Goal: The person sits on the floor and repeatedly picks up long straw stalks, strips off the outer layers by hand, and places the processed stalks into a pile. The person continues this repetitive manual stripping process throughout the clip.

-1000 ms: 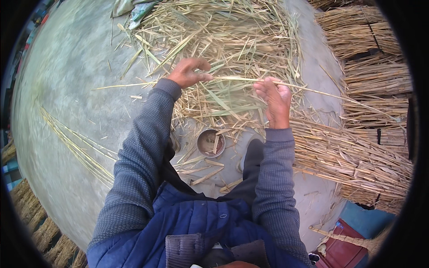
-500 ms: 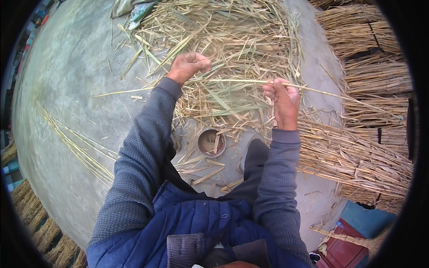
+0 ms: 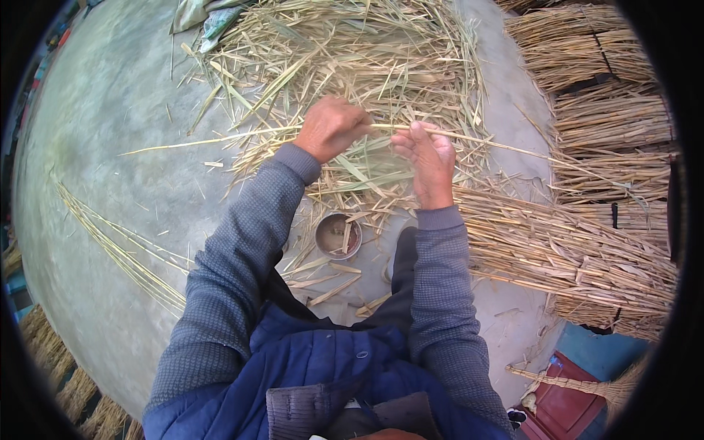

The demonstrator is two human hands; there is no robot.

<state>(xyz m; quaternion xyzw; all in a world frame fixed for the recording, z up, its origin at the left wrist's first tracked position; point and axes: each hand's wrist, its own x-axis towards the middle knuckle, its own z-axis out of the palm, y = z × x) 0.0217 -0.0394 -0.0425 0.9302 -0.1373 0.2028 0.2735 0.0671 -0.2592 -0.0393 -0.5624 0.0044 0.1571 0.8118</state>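
Both hands are working one long reed stalk point(image 3: 220, 139) held level above the floor point(image 3: 110, 132). The left hand point(image 3: 331, 126) is closing in a loose fist around it, knuckles up, and the right hand point(image 3: 427, 158) is pinching it between thumb and fingertips just beside the left, so the two hands are nearly touching. The stalk is running out far to the left past the fist, and a thinner length is trailing off to the right.

As a judgement, the work is well under way but far from over. A big heap of husks point(image 3: 352, 66) is lying beyond the hands, which looks like stripped leaf waste. A few bare stalks point(image 3: 117, 249) are lying apart on the floor to the left, and that lot is small. On the right, many bundles point(image 3: 572, 249) are lying stacked; whether they are cleaned or waiting I cannot tell. A small round tin point(image 3: 338, 235) is sitting near the knees, with husk scraps in it.
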